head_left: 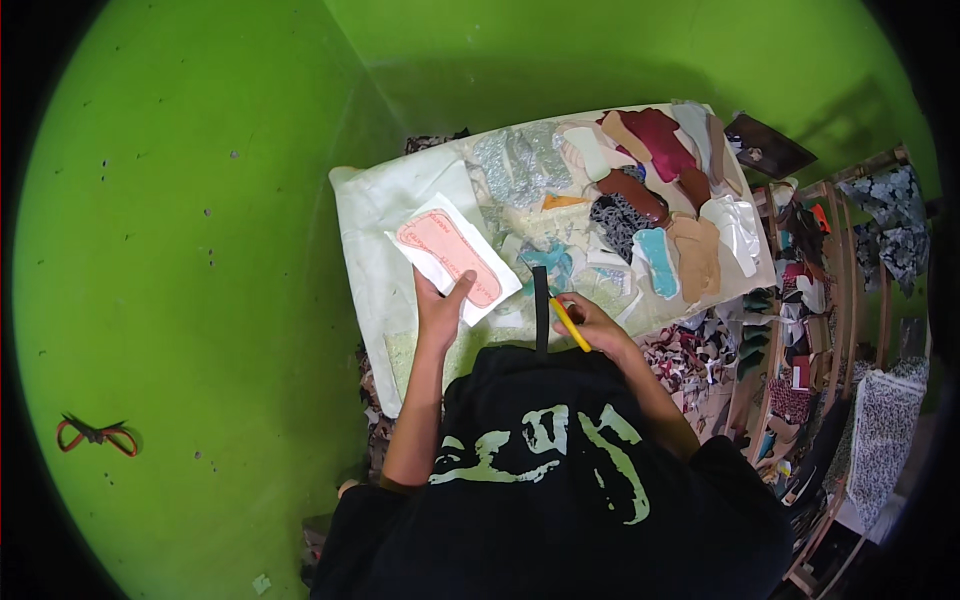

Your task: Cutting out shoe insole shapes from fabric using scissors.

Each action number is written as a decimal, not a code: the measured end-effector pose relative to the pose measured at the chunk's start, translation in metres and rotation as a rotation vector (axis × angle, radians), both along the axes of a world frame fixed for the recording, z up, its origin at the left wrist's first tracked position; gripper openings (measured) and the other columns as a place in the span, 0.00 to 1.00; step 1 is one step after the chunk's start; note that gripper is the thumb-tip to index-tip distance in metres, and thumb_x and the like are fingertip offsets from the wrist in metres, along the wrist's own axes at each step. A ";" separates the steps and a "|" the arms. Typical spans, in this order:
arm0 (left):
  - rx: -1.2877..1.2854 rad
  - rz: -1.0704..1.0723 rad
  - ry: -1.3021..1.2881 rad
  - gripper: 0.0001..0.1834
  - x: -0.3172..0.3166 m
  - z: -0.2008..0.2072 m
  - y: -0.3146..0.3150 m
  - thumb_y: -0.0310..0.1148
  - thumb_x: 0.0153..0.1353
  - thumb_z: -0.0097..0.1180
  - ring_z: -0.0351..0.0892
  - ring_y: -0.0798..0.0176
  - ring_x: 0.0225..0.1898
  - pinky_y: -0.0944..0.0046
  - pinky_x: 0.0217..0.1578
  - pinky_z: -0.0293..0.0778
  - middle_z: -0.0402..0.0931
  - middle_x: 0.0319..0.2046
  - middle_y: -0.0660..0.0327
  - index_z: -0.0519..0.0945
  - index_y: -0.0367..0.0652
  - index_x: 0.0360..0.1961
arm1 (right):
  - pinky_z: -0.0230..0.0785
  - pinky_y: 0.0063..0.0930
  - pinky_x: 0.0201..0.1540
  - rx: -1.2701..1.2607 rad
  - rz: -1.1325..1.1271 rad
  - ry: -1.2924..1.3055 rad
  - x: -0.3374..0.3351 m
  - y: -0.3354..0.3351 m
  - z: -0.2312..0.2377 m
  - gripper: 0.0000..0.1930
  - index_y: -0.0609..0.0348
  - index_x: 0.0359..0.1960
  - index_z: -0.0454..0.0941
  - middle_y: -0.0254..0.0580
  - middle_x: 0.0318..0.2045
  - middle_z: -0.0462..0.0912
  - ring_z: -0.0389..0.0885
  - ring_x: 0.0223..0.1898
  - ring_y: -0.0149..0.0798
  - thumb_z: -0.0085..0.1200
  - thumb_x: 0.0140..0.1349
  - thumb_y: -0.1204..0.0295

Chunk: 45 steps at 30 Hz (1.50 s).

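Note:
My left hand (pixel 440 308) grips the lower end of a white sheet (pixel 507 279), its thumb lying on top. On that sheet is a pink sole-shaped piece (pixel 441 246) with red markings, tilted from upper left to lower right. My right hand (pixel 593 325) is closed around a slim yellow-handled tool (pixel 570 323) to the right of the sheet. The tool's front end is partly hidden behind a narrow black strip (pixel 541 305), so its kind is unclear. Tool and sheet appear apart.
A pale-covered table (pixel 373 255) carries fabric scraps and sole-shaped pieces, among them a turquoise one (pixel 657 262) and a brown one (pixel 632 199). Wooden shelves (pixel 842 290) full of material stand at the right. Orange-handled scissors (pixel 97 436) hang on the green wall (pixel 180 300).

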<state>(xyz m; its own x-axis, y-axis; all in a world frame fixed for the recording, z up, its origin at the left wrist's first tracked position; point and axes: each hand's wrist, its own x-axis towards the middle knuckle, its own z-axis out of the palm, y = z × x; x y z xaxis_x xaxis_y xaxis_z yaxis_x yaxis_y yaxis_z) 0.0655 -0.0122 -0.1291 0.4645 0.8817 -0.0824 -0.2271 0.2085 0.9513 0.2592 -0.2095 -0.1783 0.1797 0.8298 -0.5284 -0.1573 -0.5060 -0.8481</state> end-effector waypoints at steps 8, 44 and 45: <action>0.091 0.128 -0.032 0.41 0.061 0.057 0.001 0.20 0.59 0.61 0.71 0.58 0.60 0.60 0.59 0.70 0.67 0.61 0.50 0.53 0.36 0.69 | 0.61 0.26 0.47 0.332 -0.178 -0.016 0.034 -0.035 0.057 0.39 0.56 0.62 0.61 0.34 0.40 0.66 0.66 0.43 0.32 0.68 0.54 0.55; 0.343 0.368 0.136 0.47 0.117 0.063 -0.104 0.23 0.62 0.61 0.61 0.55 0.65 0.58 0.65 0.56 0.57 0.65 0.43 0.40 0.32 0.71 | 0.61 0.22 0.26 0.468 -0.041 0.396 0.001 -0.053 0.111 0.44 0.54 0.61 0.58 0.34 0.27 0.66 0.65 0.23 0.28 0.39 0.60 0.28; 0.366 0.368 0.140 0.47 0.116 0.060 -0.105 0.23 0.62 0.60 0.61 0.55 0.64 0.58 0.65 0.56 0.57 0.65 0.43 0.40 0.33 0.71 | 0.61 0.22 0.26 0.467 -0.030 0.400 0.000 -0.054 0.111 0.44 0.54 0.61 0.58 0.34 0.27 0.66 0.65 0.23 0.28 0.39 0.60 0.28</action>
